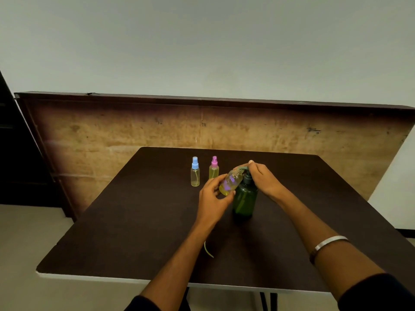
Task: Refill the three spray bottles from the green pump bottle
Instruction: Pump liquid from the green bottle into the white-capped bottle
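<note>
The green pump bottle (244, 199) stands upright near the middle of the dark table (134, 221). My right hand (263, 178) rests on top of its pump head, fingers curled over it. My left hand (213, 194) grips an uncapped clear spray bottle (231, 181) with yellow liquid at its bottom, tilted so its mouth meets the pump spout. Two capped spray bottles stand upright behind: one with a blue cap (195, 172) and one with a pink cap (214, 168), both holding yellowish liquid.
A thin greenish dip tube (207, 250) lies on the table under my left forearm; whatever cap it belongs to is hidden. A wooden board (134, 131) leans against the wall behind the table. A silver bangle (330, 242) sits on my right wrist.
</note>
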